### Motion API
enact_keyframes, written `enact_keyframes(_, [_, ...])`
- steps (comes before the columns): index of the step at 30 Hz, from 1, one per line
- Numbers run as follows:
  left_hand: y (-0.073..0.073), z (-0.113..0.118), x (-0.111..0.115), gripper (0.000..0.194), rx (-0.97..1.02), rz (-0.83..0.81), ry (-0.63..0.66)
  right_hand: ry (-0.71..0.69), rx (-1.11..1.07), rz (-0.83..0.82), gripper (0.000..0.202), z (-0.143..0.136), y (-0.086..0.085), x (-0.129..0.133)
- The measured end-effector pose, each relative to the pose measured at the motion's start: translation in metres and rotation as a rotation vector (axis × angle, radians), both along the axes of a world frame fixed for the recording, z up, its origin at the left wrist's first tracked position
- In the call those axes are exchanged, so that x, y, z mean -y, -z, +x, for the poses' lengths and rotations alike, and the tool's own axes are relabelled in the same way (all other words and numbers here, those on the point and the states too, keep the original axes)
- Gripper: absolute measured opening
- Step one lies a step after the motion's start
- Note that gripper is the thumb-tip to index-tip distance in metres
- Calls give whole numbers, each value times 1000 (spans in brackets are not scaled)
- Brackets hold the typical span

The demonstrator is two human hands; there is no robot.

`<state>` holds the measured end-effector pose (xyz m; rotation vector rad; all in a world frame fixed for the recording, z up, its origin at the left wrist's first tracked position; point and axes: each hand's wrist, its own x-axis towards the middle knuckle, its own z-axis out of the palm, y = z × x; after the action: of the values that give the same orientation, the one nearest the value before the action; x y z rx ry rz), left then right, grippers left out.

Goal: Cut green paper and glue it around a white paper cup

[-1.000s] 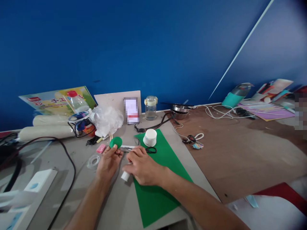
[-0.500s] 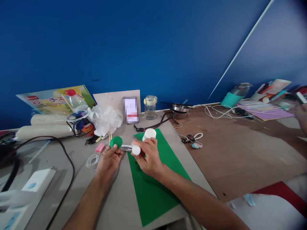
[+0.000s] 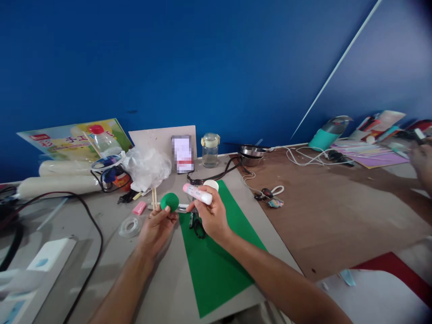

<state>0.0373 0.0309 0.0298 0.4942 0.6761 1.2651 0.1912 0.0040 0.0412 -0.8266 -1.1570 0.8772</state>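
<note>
A round green piece (image 3: pixel 169 202) is pinched in my left hand (image 3: pixel 157 229), held up over the grey table. My right hand (image 3: pixel 212 216) grips a white and pink glue stick (image 3: pixel 198 194), its pink end pointing left toward the green piece but apart from it. Under my right hand and forearm lies a green sheet (image 3: pixel 221 270), with black-handled scissors (image 3: pixel 199 228) on it. Behind the glue stick a white round container (image 3: pixel 211 184) is partly hidden.
A tape roll (image 3: pixel 129 227) and pink eraser (image 3: pixel 139 207) lie at the left. Behind stand a phone (image 3: pixel 182 154), a crumpled plastic bag (image 3: pixel 146 167) and a glass jar (image 3: pixel 210 150). Keys (image 3: pixel 266 194) rest at the right. Another person's hand (image 3: pixel 421 162) shows far right.
My right hand has turned the glue stick sideways, so its length now shows. My left hand and the green piece have shifted slightly right. The scissors are more visible.
</note>
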Motion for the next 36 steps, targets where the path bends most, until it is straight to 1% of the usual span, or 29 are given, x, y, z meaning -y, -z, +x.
enact_keyframes(5, [3,2,1,17,-35,12,25,-11,24,-9,32,-2,2,0])
enact_keyframes(11, [3,4,6,14,-46,50,75,31,142,-5,43,-3,7,-2])
enact_keyframes(16, [2,6,10,19,-78,65,160,-14,120,-49,45,-4,4,1])
enact_keyframes(21, [3,10,13,23,-89,82,211,-21,134,-63,45,-7,2,4])
enact_keyframes(25, [4,12,14,22,-123,119,227,-10,185,-47,43,-7,3,4])
enact_keyframes(29, [2,12,15,23,-143,105,233,-3,228,-29,43,-4,3,3])
enact_keyframes(32, [1,9,13,25,-90,70,226,-24,247,-31,44,-3,3,3])
enact_keyframes(36, [1,4,9,21,-45,22,187,-50,246,-34,45,-2,3,3])
